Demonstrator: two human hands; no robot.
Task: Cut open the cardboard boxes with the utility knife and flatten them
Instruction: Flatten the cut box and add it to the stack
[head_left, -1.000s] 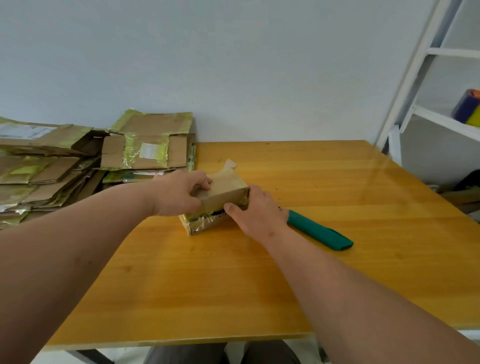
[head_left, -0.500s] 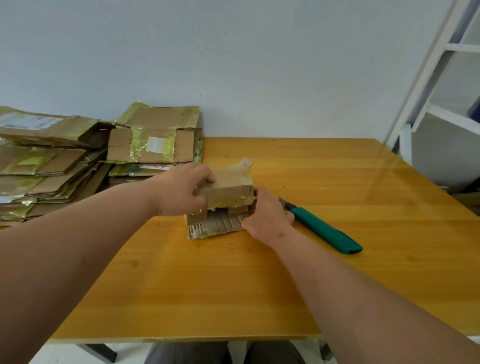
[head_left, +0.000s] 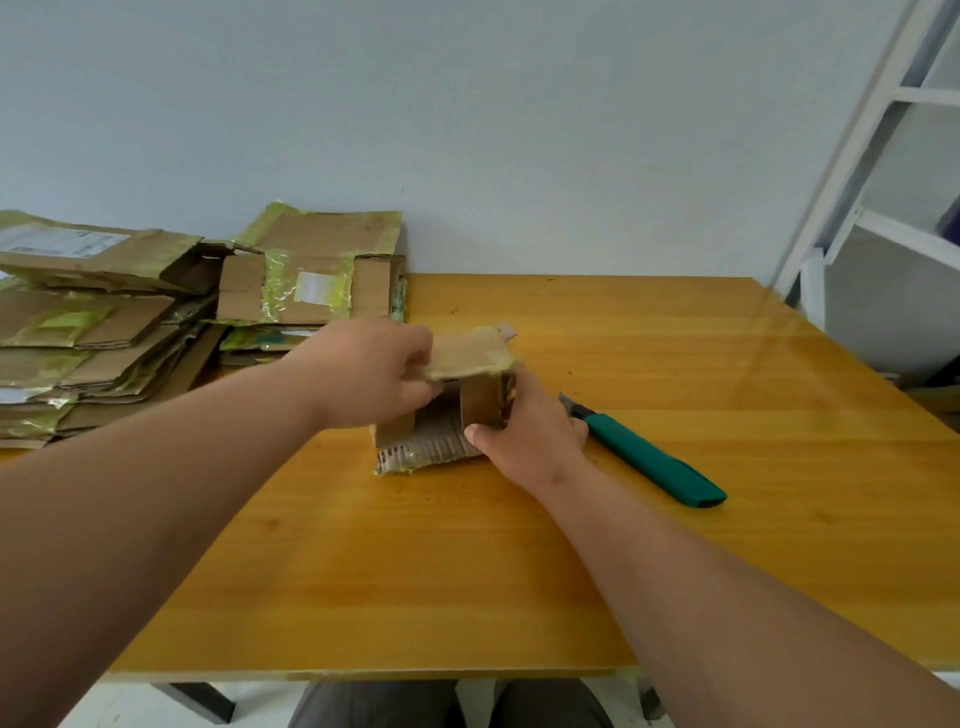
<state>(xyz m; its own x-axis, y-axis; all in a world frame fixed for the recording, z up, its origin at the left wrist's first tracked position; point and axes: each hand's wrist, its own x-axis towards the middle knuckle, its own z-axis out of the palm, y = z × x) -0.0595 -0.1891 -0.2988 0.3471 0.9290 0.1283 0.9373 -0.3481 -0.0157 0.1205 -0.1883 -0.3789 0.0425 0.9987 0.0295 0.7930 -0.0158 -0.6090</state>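
Lying diagonally, utility knife (head_left: 649, 457) blade toward box (head_left: 457, 400), both hands gripping

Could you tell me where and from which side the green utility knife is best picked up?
Grip the utility knife by the middle of its green handle, coming from above with the right hand beside it. It lies flat on the table, and its blade end points at that hand, so probably stay rearward.

The left hand (head_left: 374, 379) hid the small box's (head_left: 467, 395) left side, and its fingers (head_left: 415, 358) were tucked out of sight under the raised flap. The right hand (head_left: 530, 436) covered the box's right wall and the front of the utility knife (head_left: 649, 457). The flattened cardboard stack (head_left: 104, 332) ran off the left edge. The label print there was too small to read. The worktop (head_left: 467, 571) was cut off at right.
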